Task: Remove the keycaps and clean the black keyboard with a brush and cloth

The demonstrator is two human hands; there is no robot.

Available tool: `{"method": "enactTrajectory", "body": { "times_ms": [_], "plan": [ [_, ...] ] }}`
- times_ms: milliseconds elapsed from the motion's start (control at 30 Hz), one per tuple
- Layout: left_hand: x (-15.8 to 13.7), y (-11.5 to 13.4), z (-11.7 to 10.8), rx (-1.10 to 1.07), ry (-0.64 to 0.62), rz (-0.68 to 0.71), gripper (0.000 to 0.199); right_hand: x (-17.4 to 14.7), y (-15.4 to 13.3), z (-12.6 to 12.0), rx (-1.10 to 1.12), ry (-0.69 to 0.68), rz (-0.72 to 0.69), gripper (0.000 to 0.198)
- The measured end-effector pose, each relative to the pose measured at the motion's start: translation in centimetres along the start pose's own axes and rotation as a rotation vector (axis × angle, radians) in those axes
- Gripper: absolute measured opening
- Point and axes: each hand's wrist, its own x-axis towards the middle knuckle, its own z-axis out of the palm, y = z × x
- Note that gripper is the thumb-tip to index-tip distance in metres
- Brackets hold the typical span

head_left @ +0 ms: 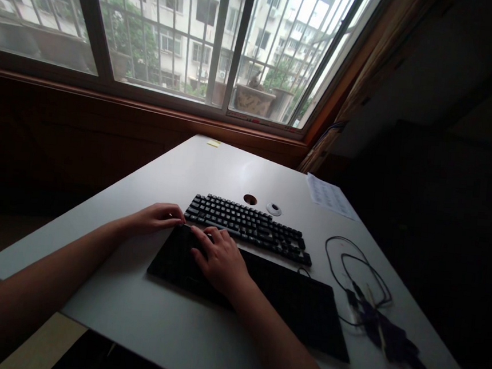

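Observation:
A black keyboard point(243, 221) lies on the white desk, with pale gaps among its keys toward the right end. Just in front of it rests a flat, dark rectangular panel point(292, 297). My left hand point(161, 217) is at the panel's far left corner, close to the keyboard's near left corner. Its thumb and fingertips are pressed together; whatever they pinch is too small to make out. My right hand point(221, 257) lies over the left part of the panel, fingers apart and stretched toward its far edge.
To the right lie a looped black cable point(369, 258) and a dark purple item point(392, 335) with a thin pale stick across it. Beyond the keyboard are a cable hole point(250, 199), a round cover point(273, 209), a printed sheet point(331, 195) and a yellow note point(214, 143).

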Motion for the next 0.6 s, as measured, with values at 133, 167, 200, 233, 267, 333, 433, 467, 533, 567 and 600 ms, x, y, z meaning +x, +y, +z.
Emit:
{"method": "enactTrajectory", "body": {
  "times_ms": [133,167,200,233,267,333,433,467,533,567,600],
  "plan": [
    [0.1,-0.24,0.05,-0.001,0.004,0.002,0.03,0.0,0.01,0.04,-0.004,0.007,0.003,0.051],
    [0.12,-0.23,0.05,-0.007,0.002,0.004,0.03,-0.01,0.03,0.07,-0.002,0.009,0.003,0.051],
    [0.15,-0.22,0.05,-0.013,0.0,0.006,0.03,-0.01,0.04,0.1,0.0,0.011,0.003,0.051],
    [0.17,-0.21,0.04,-0.019,-0.004,0.008,0.029,-0.02,0.05,0.13,0.002,0.011,0.002,0.051],
    [0.19,-0.19,0.02,-0.024,-0.006,0.008,0.029,-0.02,0.06,0.16,0.004,0.009,0.001,0.05],
    [0.21,-0.18,-0.01,-0.036,-0.012,-0.002,0.028,-0.01,0.08,0.19,0.009,0.011,0.005,0.05],
    [0.19,-0.18,-0.04,-0.048,-0.011,-0.03,0.028,0.01,0.1,0.18,0.014,0.012,0.006,0.053],
    [0.18,-0.17,-0.03,-0.047,-0.009,-0.039,0.028,0.02,0.1,0.15,0.014,0.01,0.005,0.051],
    [0.16,-0.15,0.03,-0.047,-0.008,-0.05,0.029,0.01,0.07,0.07,0.015,0.008,0.003,0.049],
    [0.16,-0.13,0.08,-0.049,-0.008,-0.054,0.029,0.0,0.04,0.03,0.016,0.009,0.003,0.049],
    [0.17,-0.12,0.15,-0.05,-0.009,-0.056,0.029,-0.02,0.01,-0.03,0.017,0.01,0.004,0.049]
  ]
}}
